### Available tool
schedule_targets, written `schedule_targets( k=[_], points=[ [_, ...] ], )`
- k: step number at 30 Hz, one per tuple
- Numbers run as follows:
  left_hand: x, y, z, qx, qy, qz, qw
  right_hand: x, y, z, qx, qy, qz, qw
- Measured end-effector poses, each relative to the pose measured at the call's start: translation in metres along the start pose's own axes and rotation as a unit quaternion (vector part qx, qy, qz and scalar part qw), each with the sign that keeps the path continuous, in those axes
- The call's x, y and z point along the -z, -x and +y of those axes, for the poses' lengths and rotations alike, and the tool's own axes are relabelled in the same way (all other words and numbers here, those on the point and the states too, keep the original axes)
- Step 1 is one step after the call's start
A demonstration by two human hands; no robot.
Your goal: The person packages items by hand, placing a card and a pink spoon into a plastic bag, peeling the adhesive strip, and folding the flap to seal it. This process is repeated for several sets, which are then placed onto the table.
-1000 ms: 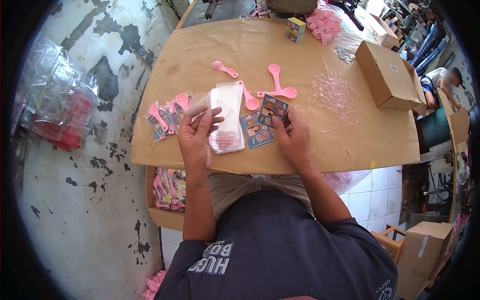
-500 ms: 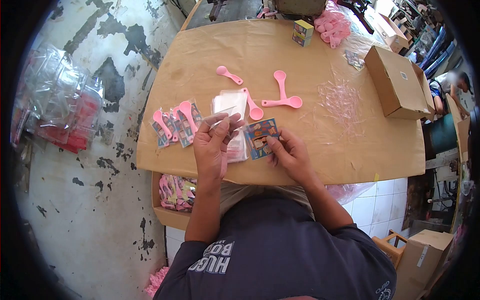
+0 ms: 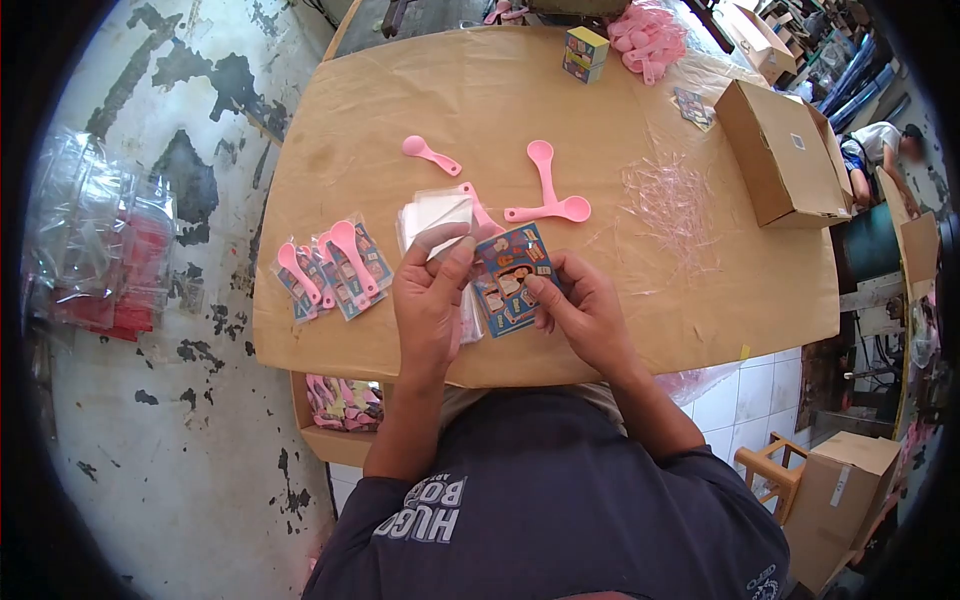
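Observation:
My right hand (image 3: 590, 305) pinches a blue printed card (image 3: 515, 285) between thumb and fingers, its picture side facing up. My left hand (image 3: 428, 300) is closed at the fingertips on a thin clear plastic bag (image 3: 480, 262), hard to make out, at the card's left edge. Beneath my hands lies a stack of clear bags (image 3: 420, 218). Partly hidden behind the card is a pink measuring spoon (image 3: 482, 212). Another pink spoon (image 3: 432, 156) lies farther back, and two more spoons (image 3: 545, 180) cross to the right. Bagged spoons with cards (image 3: 340, 270) rest left of my left hand.
Plastic scraps (image 3: 670, 200) and a cardboard box (image 3: 785, 155) are on the table's right side. A small yellow box (image 3: 585, 55) and a bag of pink spoons (image 3: 645, 40) stand at the back. An open carton (image 3: 340, 440) sits below the front edge. A person (image 3: 880, 155) is at far right.
The card has come nearer to my left fingertips and turned more fully to view. The whole table has shifted slightly left in view as the head moved.

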State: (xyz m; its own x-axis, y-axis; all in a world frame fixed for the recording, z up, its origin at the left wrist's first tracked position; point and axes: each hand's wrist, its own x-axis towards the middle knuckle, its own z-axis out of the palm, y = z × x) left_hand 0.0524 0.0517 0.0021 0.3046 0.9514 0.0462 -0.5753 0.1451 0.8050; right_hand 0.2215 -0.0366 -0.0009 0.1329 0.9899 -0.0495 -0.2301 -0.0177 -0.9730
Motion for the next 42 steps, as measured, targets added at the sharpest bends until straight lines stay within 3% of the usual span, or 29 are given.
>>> schedule_targets(
  k=[6, 9, 12, 21, 28, 30, 40, 42],
  points=[
    [0.001, 0.004, -0.004, -0.004, -0.003, -0.014, 1.0, -0.009, -0.006, 0.004, 0.066, 0.017, 0.043, 0.997],
    [0.001, 0.004, -0.003, -0.011, -0.004, -0.006, 1.0, -0.004, -0.004, -0.004, 0.037, 0.12, 0.009, 0.992],
    [-0.001, 0.003, -0.002, -0.025, -0.019, 0.008, 0.999, -0.002, -0.001, -0.008, 0.036, 0.137, 0.008, 0.99],
    [-0.008, 0.004, -0.001, -0.075, -0.118, 0.008, 0.99, 0.007, 0.008, -0.011, 0.01, 0.026, 0.006, 1.0],
    [-0.011, 0.0, -0.005, -0.03, -0.006, 0.011, 0.999, 0.0, 0.004, -0.009, -0.015, 0.012, 0.026, 0.999],
    [-0.016, 0.0, -0.004, -0.024, 0.017, 0.015, 0.999, 0.001, 0.003, -0.008, -0.014, 0.019, -0.014, 1.0],
    [-0.013, 0.003, -0.013, 0.003, 0.009, -0.017, 1.0, 0.002, -0.003, -0.01, -0.009, 0.008, 0.016, 1.0],
    [-0.014, 0.003, -0.01, 0.007, -0.005, -0.022, 1.0, 0.005, -0.004, -0.011, -0.014, 0.067, -0.01, 0.998]
  ],
)
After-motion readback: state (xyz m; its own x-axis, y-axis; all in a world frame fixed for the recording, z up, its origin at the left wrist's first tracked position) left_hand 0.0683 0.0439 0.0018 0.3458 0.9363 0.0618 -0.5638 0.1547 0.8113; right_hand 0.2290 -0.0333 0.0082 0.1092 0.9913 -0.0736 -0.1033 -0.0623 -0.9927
